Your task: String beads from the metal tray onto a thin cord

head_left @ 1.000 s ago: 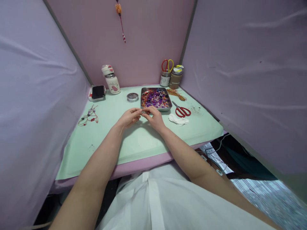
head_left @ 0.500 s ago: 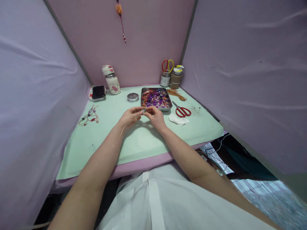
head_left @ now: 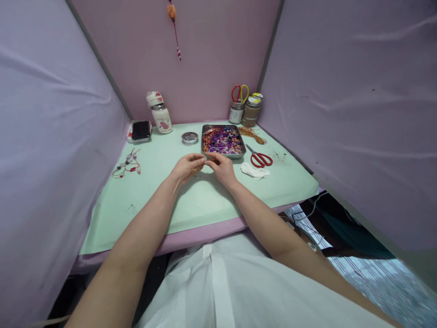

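Observation:
My left hand [head_left: 188,167] and my right hand [head_left: 221,166] meet fingertip to fingertip over the table, just in front of a metal tray [head_left: 235,156] of purple, orange and clear beads. Both hands are closed in a pinch. Between the fingertips is a small, clear or pale piece, mostly covered by the fingers and too small to name. Right of my right hand lie red-handled scissors [head_left: 261,160] and a crumpled white cloth [head_left: 254,171]. A small round dish [head_left: 190,138] of dark bits stands behind my left hand.
Beaded cords [head_left: 129,165] lie at the left, below a black-topped box [head_left: 140,131]. A white bottle [head_left: 162,119], a jar holding scissors [head_left: 236,113] and a brown jar [head_left: 251,114] stand at the back. Orange cord [head_left: 254,135] lies right of the tray.
The fingertips of both hands have drawn closer together, covering more of the small piece. The whole view has shifted very slightly; the things on the table stay in place.

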A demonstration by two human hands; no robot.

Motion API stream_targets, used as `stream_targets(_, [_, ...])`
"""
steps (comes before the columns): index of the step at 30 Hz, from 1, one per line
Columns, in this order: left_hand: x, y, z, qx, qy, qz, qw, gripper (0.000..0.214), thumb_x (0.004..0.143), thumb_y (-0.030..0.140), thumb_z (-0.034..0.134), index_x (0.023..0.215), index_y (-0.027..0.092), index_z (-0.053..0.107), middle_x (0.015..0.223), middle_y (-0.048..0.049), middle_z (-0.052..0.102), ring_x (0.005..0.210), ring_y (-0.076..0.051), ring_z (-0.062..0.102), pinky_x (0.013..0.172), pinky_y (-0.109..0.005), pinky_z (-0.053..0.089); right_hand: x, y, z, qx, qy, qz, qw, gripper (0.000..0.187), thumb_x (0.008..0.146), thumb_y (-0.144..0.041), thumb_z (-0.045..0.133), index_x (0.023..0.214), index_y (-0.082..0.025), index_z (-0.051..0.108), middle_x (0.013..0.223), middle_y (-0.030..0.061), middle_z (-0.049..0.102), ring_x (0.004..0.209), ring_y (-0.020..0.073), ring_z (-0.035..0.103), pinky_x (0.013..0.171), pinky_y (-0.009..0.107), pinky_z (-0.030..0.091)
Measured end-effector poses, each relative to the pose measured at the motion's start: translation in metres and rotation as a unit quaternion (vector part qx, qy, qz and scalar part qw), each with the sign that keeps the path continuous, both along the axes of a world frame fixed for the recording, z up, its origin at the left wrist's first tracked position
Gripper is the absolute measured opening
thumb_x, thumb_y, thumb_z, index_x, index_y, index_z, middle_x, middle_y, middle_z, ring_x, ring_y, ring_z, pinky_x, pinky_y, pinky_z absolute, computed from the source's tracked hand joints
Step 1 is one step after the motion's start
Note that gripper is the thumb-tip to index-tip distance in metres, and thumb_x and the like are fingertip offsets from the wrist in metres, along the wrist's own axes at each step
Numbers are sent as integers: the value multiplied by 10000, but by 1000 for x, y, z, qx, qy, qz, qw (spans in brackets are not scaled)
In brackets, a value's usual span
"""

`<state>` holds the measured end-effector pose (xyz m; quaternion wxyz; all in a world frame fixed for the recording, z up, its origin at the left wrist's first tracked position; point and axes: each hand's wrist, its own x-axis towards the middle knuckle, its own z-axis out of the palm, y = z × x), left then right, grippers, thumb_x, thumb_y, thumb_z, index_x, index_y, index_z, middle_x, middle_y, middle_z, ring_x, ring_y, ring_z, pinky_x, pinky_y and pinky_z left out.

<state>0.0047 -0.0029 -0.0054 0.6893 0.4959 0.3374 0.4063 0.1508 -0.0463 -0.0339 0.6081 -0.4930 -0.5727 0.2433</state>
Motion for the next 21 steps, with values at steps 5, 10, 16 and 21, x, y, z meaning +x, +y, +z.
stream_targets(5, [0,1,-2,6,3,8,1000,387,520,295,878,781,149,632,734,-8,621,692,-102,573,719,-280,456,-1,1,-3,5,-5,2,1000,302,762,-321,662,1034,-198,706,909,47,720,790,168,628,785,320,499])
stream_targets(10, [1,0,0,19,-12,12,1000,347,563,283,857,777,153,617,746,0,627,720,-94,592,764,-286,459,-1,-1,1,-6,6,12,1000,284,814,-345,598,1038,-202,697,809,28,700,696,146,602,726,308,497])
stream_targets(16, [0,0,1,8,-29,-11,999,364,596,269,846,898,140,689,821,-31,670,721,-87,595,726,-251,458,-1,-2,9,-9,70,53,996,208,824,-330,563,925,-197,687,709,2,642,610,115,543,640,278,475])
stream_targets(21, [1,0,2,-4,-43,-36,998,377,626,248,828,964,141,702,832,-40,673,714,-89,574,712,-248,455,-1,1,5,-31,85,55,994,219,822,-388,577,909,-198,642,727,10,639,669,139,572,653,294,479])
